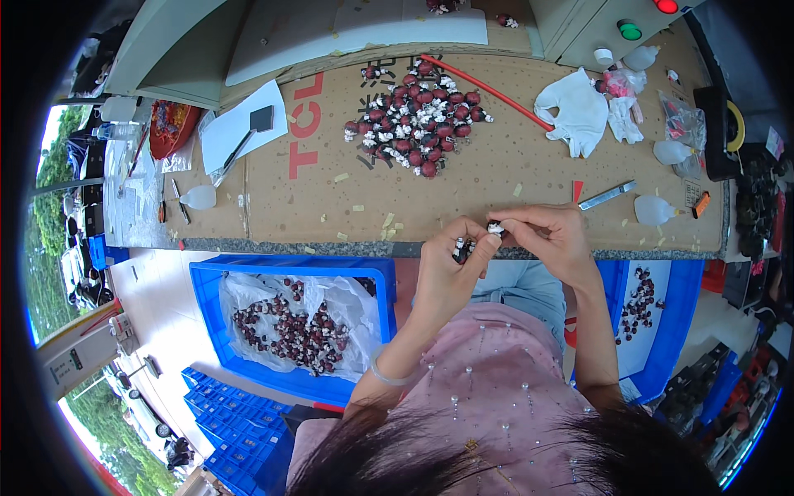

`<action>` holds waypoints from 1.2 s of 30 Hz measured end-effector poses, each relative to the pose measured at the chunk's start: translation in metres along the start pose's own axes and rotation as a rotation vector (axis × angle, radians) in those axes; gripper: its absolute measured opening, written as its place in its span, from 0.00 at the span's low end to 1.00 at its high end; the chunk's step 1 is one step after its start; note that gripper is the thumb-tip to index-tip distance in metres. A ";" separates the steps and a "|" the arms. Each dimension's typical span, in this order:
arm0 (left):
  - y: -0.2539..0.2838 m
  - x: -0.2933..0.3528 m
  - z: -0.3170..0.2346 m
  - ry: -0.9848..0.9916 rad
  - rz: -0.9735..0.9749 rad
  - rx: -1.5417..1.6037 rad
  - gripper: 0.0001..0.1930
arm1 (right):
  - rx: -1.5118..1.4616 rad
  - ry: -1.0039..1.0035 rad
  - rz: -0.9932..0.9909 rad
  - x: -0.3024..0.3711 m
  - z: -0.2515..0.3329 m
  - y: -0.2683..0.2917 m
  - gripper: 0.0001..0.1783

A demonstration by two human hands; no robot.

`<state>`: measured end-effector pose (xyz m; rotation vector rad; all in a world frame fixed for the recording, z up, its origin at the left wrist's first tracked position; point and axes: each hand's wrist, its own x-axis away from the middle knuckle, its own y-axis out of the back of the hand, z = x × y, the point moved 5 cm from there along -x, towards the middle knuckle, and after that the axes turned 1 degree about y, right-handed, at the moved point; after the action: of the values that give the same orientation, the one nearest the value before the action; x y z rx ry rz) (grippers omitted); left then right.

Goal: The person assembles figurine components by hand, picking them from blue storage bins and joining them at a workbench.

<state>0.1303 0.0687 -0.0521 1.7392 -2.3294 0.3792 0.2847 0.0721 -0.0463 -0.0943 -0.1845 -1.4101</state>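
Close to the table's front edge, my left hand [451, 263] is closed. Several small black-and-white pieces [464, 249] show between its curled fingers and palm. My right hand [556, 238] meets it from the right in a pinch. Between the fingertips of both hands is a small white-and-dark piece [495, 228]; its exact kind is too small to make out. Beyond the hands, a heap of small round dark-red pieces with white parts [420, 124] lies on the cardboard-covered table [306, 202].
A red stick [488, 89] touches the heap and a white cloth glove [571, 112]. Metal tweezers [608, 195] and a squeeze bottle [653, 210] lie to the right. Below the edge stand a blue crate [387, 298] with similar pieces and another blue crate [680, 306].
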 end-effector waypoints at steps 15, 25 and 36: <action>0.001 0.001 0.003 0.132 0.055 0.129 0.10 | -0.129 -0.073 0.021 -0.005 -0.007 -0.001 0.10; 0.001 0.001 0.002 0.138 0.073 0.183 0.10 | -0.194 -0.077 -0.004 -0.007 -0.008 0.001 0.09; -0.001 0.000 0.000 0.076 0.128 0.270 0.08 | -0.324 -0.029 -0.065 -0.005 -0.003 0.000 0.09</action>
<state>0.1313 0.0686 -0.0524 1.6535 -2.4336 0.8008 0.2844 0.0765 -0.0500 -0.3797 0.0189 -1.4951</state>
